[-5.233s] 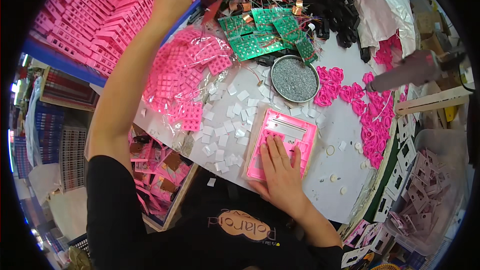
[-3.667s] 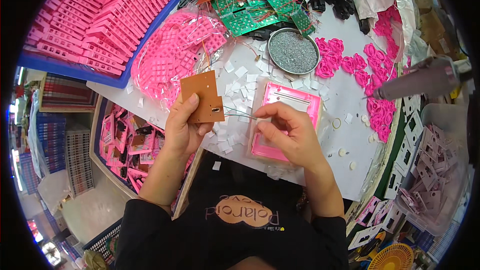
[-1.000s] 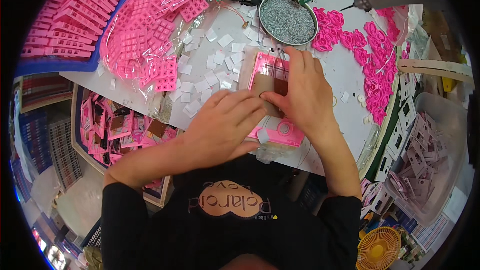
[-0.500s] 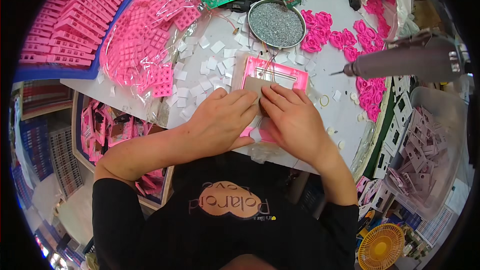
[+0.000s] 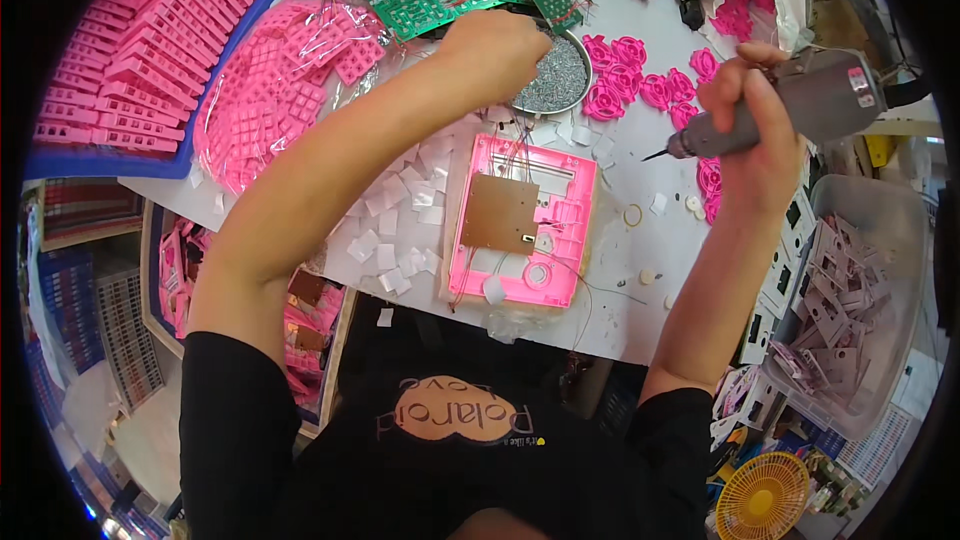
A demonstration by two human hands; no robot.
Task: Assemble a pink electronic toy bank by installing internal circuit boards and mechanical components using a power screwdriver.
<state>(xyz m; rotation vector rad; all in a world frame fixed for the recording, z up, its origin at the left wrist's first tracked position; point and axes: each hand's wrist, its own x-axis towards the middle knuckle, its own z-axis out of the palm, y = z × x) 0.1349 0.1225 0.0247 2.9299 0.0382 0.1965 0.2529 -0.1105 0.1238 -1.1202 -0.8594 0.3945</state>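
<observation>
Our right hand (image 5: 752,130) has fingers clamped on the grey driver (image 5: 790,105), rigid & hefty. Left hand (image 5: 495,45) fingers bunched over the screw dish (image 5: 560,90). Pink frame (image 5: 522,220) lies below both, light, brittle plastic; hold by its edges.

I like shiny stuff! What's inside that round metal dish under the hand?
The round metal dish holds a heap of tiny silvery-grey bits, too small to tell apart. The left hand reaches over its near-left side, so whatever lies beneath the fingers is hidden.
</observation>
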